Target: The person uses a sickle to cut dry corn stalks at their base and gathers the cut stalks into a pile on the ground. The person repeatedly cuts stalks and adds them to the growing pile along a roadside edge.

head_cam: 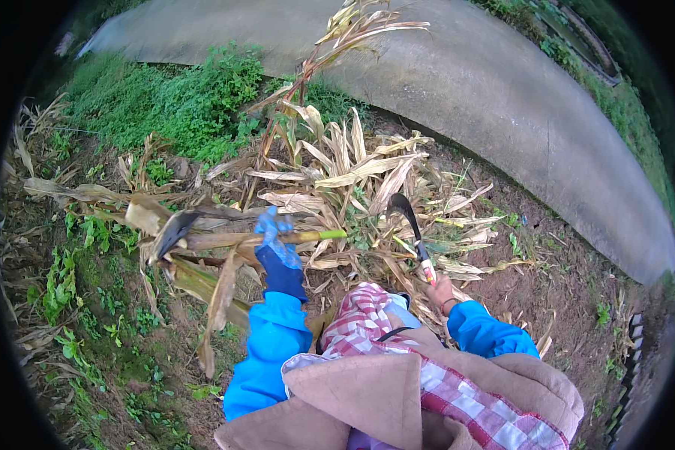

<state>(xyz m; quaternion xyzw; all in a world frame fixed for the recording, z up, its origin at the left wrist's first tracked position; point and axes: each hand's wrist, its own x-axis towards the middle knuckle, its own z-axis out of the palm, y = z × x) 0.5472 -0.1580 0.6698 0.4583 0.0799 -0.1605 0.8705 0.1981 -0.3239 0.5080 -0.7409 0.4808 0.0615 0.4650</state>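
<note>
In a blue glove, my left hand (275,239) is closed around a cut corn stalk (320,235), whose green end points right. Dry leaves and husks hang from the stalk's left part, with a dark, blurred piece (177,230) among them. My bare right hand (440,291) grips the handle of a sickle (409,219). The dark curved blade is raised forward and bends to the left over the litter. Beyond both hands, cut corn stalks and dry leaves (365,174) lie heaped on the soil.
One tall dry corn stalk (301,76) still stands beyond the heap and leans right. A concrete road (484,101) curves along the far side and right. Green weeds (174,104) grow at the far left, with low seedlings (62,287) nearer on the left.
</note>
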